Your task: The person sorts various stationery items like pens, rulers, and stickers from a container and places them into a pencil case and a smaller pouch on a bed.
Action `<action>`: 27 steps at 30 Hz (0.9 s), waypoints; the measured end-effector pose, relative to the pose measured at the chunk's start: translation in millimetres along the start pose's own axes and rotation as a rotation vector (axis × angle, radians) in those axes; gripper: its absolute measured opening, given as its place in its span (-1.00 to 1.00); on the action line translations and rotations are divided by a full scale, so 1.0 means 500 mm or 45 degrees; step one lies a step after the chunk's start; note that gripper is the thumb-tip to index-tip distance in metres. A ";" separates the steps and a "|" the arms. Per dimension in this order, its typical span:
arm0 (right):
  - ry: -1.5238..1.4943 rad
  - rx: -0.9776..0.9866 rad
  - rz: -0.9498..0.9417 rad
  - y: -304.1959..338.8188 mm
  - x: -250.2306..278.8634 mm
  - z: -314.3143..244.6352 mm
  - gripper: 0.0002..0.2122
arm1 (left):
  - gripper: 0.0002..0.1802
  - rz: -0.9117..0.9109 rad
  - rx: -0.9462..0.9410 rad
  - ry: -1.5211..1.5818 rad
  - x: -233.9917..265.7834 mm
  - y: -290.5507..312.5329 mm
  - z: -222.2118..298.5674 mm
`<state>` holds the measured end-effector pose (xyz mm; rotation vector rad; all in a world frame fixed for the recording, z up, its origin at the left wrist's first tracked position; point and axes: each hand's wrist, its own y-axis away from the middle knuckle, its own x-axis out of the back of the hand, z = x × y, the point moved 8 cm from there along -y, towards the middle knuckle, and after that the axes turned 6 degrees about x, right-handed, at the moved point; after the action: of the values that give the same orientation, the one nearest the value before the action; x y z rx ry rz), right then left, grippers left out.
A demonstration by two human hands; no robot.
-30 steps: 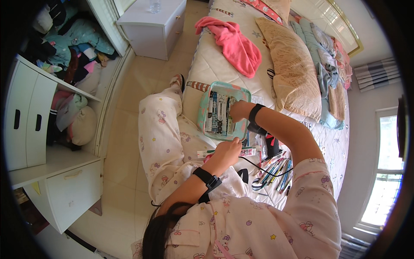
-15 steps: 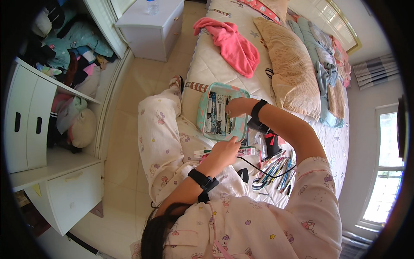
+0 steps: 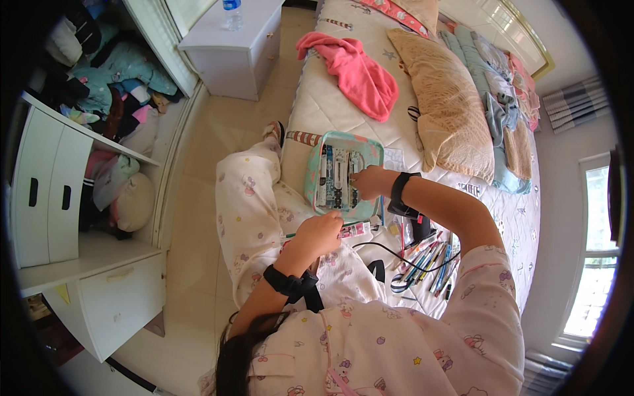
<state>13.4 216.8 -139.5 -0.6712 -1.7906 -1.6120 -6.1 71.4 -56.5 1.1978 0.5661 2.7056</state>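
Observation:
A mint-green box with coral patches sits on the bed against my leg. Inside it, patterned pens lie side by side. My right hand reaches in over its right side, fingers bent together at the pens; what they pinch, if anything, is hidden. Just below the near rim, my left hand is closed round a slim pink-and-white packet, which sticks out to the right of the fingers. A thin green end shows on the other side of that hand.
Loose pens and pencils are spread right of my lap, with a black cord looping across. A pink cloth and a tan pillow lie farther up the bed. Left stand a white cabinet and a nightstand bearing a bottle.
My left hand has drawn back left and slightly nearer me with the packet. The right hand has shifted a little right and nearer me, still inside the box.

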 end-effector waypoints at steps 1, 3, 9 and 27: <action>0.043 0.031 -0.019 -0.003 -0.001 -0.005 -0.75 | -0.64 -0.016 0.006 -0.012 -0.003 0.000 -0.002; 0.067 0.042 -0.004 -0.003 -0.002 -0.004 -0.75 | -0.65 -0.015 0.020 -0.016 -0.003 -0.001 0.002; 0.042 0.070 0.012 0.007 0.029 -0.009 -0.73 | -0.65 0.029 0.022 0.003 0.000 -0.004 -0.004; -0.086 0.155 -0.258 -0.015 -0.023 -0.034 -0.75 | -0.62 0.065 0.037 0.051 0.001 0.001 -0.011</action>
<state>17.7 199.3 -152.4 -0.5077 -2.0433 -1.6098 -10.6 69.7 -59.4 1.1832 0.5895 2.7790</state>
